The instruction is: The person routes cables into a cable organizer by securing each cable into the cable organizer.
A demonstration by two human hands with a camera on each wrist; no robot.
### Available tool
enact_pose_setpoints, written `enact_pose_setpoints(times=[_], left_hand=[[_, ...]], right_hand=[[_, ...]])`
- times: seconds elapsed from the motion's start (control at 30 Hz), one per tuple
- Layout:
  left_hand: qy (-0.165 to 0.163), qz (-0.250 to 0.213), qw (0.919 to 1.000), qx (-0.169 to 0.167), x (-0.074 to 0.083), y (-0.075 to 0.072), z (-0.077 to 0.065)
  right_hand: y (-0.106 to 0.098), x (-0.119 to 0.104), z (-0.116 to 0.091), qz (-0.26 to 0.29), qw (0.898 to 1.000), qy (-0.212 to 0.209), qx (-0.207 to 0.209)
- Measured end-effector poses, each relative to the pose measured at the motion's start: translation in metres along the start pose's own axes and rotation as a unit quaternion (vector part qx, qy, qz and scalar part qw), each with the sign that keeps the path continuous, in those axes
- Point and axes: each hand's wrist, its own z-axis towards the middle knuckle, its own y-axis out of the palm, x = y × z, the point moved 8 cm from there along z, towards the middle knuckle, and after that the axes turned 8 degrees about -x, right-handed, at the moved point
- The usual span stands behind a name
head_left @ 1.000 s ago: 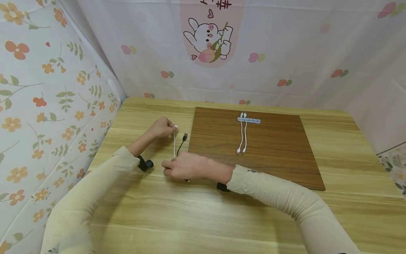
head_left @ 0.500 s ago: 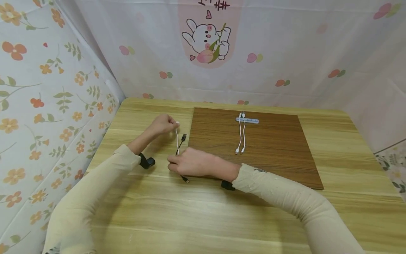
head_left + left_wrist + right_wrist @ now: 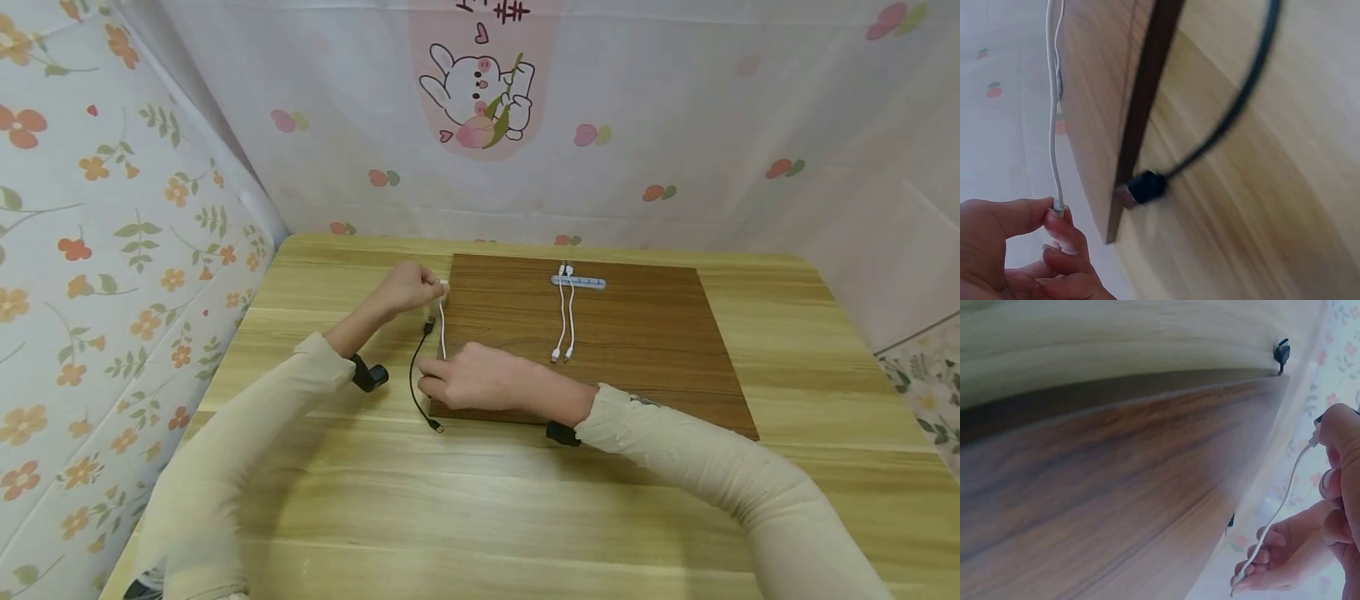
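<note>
A short white cable [image 3: 442, 329] was stretched between the two hands, along the left edge of the brown board [image 3: 637, 333]. It hung in a slight curve; whether it touched the board could not be told. The left hand [image 3: 408, 287] pinched its far end between thumb and forefinger, with almost no gap between the tips. The right hand [image 3: 476, 379] gripped the near end, its fingers curled and its thumb pressed to the plug.

What had just changed was the place of cable and hands: a second earlier they were over the bare wood to the left, and now they had shifted right to the board's margin. That seemed to mean the white cable had been parted from its neighbour and the work had moved over to the board.

The neighbour, a black cable [image 3: 412, 379], lay uncovered from plug to plug on the desk [image 3: 487, 517], just beside the board's left edge; the right hand had partly hidden it before.

Further right, two other white cables [image 3: 572, 312] lay side by side on the board, their far ends at the left part of a pale blue cable clip [image 3: 588, 283].
</note>
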Motion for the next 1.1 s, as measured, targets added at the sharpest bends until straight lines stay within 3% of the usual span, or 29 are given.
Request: enact_pose_setpoints(times=[0.13,0.4,0.57,1.1], left_hand=[[0.004,-0.005,1.0000,0.002,0.010,0.005,0.007],[-0.012,0.043,0.9990,-0.003,0.027,0.014,0.023],[-0.016,0.043,0.9990,-0.001,0.036,0.017,0.029],[-0.021,0.042,0.9989,-0.006,0.049,0.026,0.044]], right_hand=[[-0.003,0.004,-0.011,0.003,1.000,0.005,0.010],[-0.006,0.010,-0.029,0.016,0.999,0.021,0.018],[-0.007,0.013,-0.039,0.021,0.999,0.028,0.028],[-0.010,0.024,-0.064,0.050,0.996,0.061,0.028]])
